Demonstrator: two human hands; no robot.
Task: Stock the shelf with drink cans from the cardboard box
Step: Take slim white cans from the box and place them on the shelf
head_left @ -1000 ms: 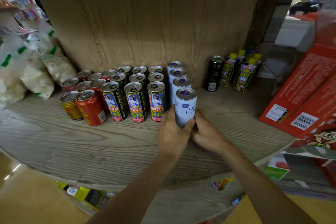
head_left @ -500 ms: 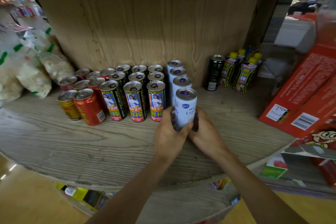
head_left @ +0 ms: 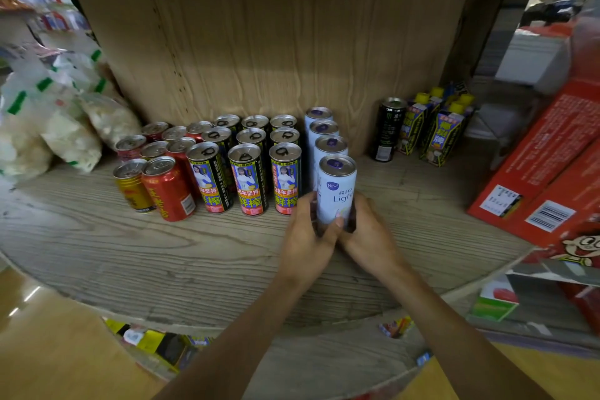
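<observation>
White can [head_left: 336,187] stands upright on the wooden shelf [head_left: 162,256], at 3 o'clock from the black cans [head_left: 248,182], with left hand [head_left: 308,237] at 9 o'clock and right hand [head_left: 370,237] at 3 o'clock both gripping its bottom.

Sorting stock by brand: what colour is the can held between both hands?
The can is pale bluish white with a purple lid patch; head view.

Shelf [head_left: 162,253]: we see grey wood, matt, with rough raised grain.
Back panel [head_left: 259,42]: we see tan wood-grain board, matt.
White can [head_left: 336,191]: we see metal, satin body, shiny lid.
Red can [head_left: 168,188]: we see glossy metal.
Bags [head_left: 71,136]: we see clear crinkled plastic.
Red boxes [head_left: 535,166]: we see smooth printed cardboard.
</observation>
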